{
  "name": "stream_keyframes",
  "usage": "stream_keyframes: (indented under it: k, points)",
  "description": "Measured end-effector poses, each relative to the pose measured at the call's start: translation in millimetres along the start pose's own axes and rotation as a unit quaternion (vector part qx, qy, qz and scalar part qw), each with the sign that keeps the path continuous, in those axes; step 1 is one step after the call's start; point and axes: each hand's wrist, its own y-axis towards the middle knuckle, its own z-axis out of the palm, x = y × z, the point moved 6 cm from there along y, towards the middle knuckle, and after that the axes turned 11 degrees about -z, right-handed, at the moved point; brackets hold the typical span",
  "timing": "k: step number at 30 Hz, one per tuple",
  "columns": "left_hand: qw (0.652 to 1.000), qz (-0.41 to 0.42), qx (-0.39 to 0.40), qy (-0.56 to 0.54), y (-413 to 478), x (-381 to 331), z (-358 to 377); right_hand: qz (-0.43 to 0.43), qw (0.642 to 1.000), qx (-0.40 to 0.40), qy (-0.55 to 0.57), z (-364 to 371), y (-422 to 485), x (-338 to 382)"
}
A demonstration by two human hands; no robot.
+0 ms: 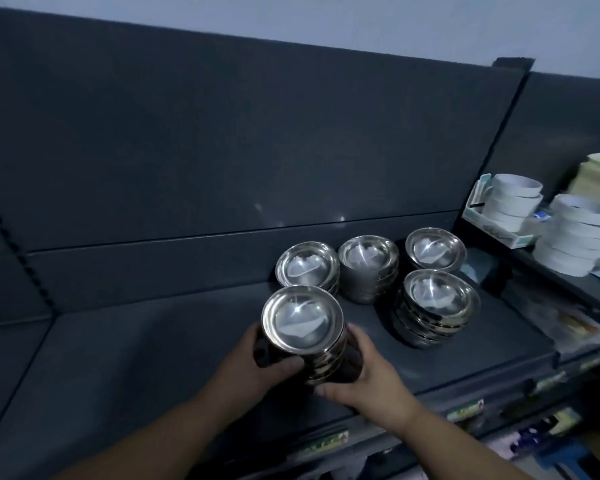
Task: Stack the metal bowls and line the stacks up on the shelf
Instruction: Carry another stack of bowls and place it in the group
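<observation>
We grip a stack of metal bowls [303, 327] between left hand [257, 362] and right hand [368, 372], fingers curled round it, at the front of the shelf [153, 358], just before four other stacks [368, 271].

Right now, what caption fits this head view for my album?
Left hand and right hand grip a bowl stack by four more stacks on the shelf.

Both hands [257, 362] [368, 375] grip bowl stack [303, 322]; four stacks [369, 268] behind.
</observation>
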Motion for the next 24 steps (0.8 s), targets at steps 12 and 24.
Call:
stream_keyframes:
  k: [12, 24]
  points:
    - [0.975, -0.053, -0.207, 0.051, -35, -30, 19, -0.056, 0.986, 0.003, -0.157, -28, 37, 35]
    - [0.966, -0.052, -0.233, 0.100, -34, -41, 21, -0.079, 0.988, 0.005, -0.132, -30, 30, 35]
